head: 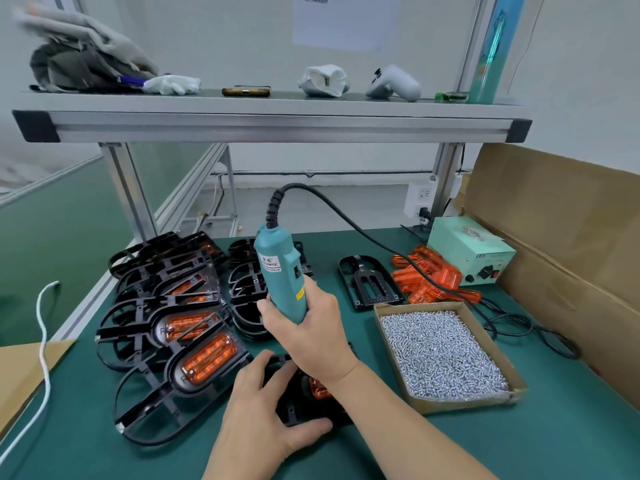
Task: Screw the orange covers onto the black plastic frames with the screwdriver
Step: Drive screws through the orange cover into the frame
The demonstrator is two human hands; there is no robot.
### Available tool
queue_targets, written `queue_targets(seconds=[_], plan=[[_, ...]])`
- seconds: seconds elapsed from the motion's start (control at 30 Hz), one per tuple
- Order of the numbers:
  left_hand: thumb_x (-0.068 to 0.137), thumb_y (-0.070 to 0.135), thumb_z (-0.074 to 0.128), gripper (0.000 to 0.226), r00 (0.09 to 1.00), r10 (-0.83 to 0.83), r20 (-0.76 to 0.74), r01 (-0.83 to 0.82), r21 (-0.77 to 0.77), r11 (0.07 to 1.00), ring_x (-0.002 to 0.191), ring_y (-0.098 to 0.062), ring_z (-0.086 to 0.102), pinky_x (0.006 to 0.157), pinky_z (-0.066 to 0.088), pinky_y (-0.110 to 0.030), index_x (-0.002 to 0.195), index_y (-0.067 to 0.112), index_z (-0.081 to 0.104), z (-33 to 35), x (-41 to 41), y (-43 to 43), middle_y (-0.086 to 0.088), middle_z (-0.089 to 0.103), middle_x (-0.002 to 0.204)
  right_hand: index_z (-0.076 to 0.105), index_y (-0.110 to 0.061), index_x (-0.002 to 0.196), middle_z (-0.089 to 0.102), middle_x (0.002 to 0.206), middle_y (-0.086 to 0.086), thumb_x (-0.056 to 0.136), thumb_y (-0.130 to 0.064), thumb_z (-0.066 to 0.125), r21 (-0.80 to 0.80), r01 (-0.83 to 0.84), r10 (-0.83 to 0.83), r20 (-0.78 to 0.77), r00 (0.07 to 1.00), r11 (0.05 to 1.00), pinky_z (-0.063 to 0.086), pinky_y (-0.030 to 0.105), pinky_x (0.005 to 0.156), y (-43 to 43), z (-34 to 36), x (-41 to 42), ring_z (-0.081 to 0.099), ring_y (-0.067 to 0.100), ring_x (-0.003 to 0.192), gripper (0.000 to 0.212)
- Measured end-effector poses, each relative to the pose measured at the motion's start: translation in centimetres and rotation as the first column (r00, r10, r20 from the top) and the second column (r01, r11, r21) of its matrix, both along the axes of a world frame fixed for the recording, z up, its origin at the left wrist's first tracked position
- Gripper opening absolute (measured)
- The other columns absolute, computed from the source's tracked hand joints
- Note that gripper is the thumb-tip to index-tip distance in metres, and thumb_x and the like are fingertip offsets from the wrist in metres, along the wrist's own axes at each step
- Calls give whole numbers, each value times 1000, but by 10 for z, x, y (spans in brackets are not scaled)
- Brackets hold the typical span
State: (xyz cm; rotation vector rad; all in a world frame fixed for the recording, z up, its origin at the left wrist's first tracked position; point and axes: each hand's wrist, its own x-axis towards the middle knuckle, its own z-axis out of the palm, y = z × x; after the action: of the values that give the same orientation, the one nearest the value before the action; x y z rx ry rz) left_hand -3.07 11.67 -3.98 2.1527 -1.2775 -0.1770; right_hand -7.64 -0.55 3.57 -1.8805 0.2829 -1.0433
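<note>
- Right grip (304, 327) is wrapped round the lower body of the teal screwdriver (282, 271), fingers curled tight on it
- Its long axis stands near upright, cable end up and leaning a little left, bit end down toward the black frame (304, 407); the bit is hidden behind the hand
- Left grip (263, 403) holds that frame down on the green surface (519, 445), fingers across it, thumb at its near edge
- Seated in the frame, an orange cover (318, 389) shows just under the right wrist
- Just right of the frame lies a box of screws (460, 405)

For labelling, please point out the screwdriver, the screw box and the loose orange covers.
screwdriver (282, 278): head view, teal body.
screw box (464, 403): head view, front wall.
loose orange covers (433, 265): head view, pile middle.
</note>
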Motion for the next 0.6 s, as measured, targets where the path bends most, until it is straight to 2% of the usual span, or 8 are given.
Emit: queue_targets(seconds=[0.07,0.13,0.27,0.37,0.5,0.6], plan=[[45,91,50,110,1000,5,-5,-5,9,1000,143,-12,19,117,23,-25,143,40,47,1,0,-2,8,21,157,51,-39,76,54,67,-13,87,-37,69,-9,-9,9,1,1000,1000,43,21,55,-1,-1,1,50,8,59,21],[46,90,52,110,1000,2,2,-2,16,1000,144,-12,20,117,23,-25,143,39,47,2,1,-2,8,21,157,47,-46,74,51,65,-20,86,-37,69,-9,2,-2,-12,1000,1000,40,15,56,-1,-1,3,48,5,58,27],[44,89,52,111,1000,16,-6,-16,-17,1000,142,-18,28,117,27,-31,141,37,50,3,-1,-2,2,28,155,51,-49,76,56,68,-14,84,-43,68,57,-4,5,-12,1000,998,47,20,58,-5,-2,4,56,9,62,20],[43,91,48,112,1000,10,15,-10,-10,1000,141,-18,29,116,28,-31,142,38,49,5,-2,-3,3,28,155,51,-47,76,54,67,-17,84,-42,69,53,-4,5,-26,1000,999,44,19,59,-5,0,2,51,6,61,21],[44,87,53,107,1000,-18,6,19,-55,998,135,-16,35,110,33,-28,137,34,56,8,-2,-3,8,32,151,52,-34,77,53,67,-13,83,-44,70,2,-22,22,-45,999,1000,47,28,58,1,0,0,49,7,61,21],[45,87,52,106,1000,-26,17,27,-41,999,137,-14,33,111,34,-28,137,36,55,8,-3,-2,9,31,152,57,-25,80,57,70,-5,84,-41,72,8,-49,49,-14,999,999,49,29,60,1,3,-4,52,12,63,22]])
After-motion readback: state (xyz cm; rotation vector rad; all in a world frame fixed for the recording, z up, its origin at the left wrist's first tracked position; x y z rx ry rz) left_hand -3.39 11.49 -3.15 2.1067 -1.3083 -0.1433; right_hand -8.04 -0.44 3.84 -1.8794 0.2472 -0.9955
